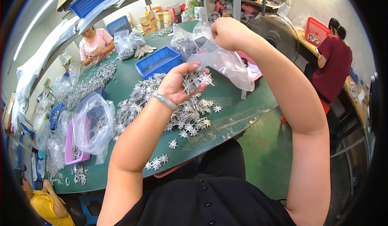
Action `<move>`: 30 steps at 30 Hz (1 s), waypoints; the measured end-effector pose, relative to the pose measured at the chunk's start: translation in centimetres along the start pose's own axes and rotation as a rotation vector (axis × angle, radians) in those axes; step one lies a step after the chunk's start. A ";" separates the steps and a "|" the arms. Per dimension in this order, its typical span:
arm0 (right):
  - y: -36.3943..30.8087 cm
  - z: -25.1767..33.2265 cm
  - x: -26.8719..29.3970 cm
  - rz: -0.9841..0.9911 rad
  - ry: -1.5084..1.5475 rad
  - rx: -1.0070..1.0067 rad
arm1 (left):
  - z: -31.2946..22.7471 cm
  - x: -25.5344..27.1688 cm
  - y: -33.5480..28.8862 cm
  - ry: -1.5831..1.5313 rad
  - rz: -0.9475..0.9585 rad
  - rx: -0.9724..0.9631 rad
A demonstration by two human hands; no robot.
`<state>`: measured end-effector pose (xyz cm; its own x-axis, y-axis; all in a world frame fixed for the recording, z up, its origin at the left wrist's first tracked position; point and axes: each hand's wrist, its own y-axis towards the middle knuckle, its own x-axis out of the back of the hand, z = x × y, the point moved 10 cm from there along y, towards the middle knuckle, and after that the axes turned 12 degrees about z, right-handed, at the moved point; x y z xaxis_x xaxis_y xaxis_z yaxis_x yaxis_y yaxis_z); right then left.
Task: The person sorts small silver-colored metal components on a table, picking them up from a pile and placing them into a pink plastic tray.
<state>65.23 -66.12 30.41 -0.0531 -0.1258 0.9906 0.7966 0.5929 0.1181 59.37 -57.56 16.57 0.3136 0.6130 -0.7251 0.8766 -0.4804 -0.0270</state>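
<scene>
My left hand [182,83], palm up with fingers curled, holds a handful of small grey spiky metal parts [196,80]. Below and around it a large pile of the same star-shaped parts [139,106] spreads over the green table [238,116]. Farther right, my right hand [226,32] is closed at the upper edge of a clear plastic bag [224,62]; its fingertips are mostly hidden. The bag hangs down to the right of my left hand. A few loose parts [173,144] lie near the table's front edge.
A blue tray [161,61] stands beyond the pile, near filled bags [123,44] and gloves [144,51]. At left are a pink bin [69,143], a clear bag [95,123] and another heap [89,84]. Three people sit around; a fan [275,36] stands at right.
</scene>
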 end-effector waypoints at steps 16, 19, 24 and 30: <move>-2.4 -1.5 -3.4 -0.102 0.482 0.068 | 0.2 -4.9 1.5 -0.077 0.095 -0.030; -3.2 -4.5 -2.2 -0.228 0.540 0.045 | 2.7 -4.5 2.2 -0.102 0.058 0.022; -3.9 -4.8 -2.8 -0.147 0.709 0.117 | 5.0 -2.9 3.3 -0.147 -0.056 0.023; -5.2 -6.5 -1.9 -0.246 0.655 0.125 | 7.6 0.2 4.8 -0.221 -0.110 0.088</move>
<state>65.09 -74.15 27.43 0.1812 -0.6972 0.6936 0.7311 0.5672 0.3791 60.88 -64.49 11.03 0.1219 0.5175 -0.8470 0.8630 -0.4768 -0.1670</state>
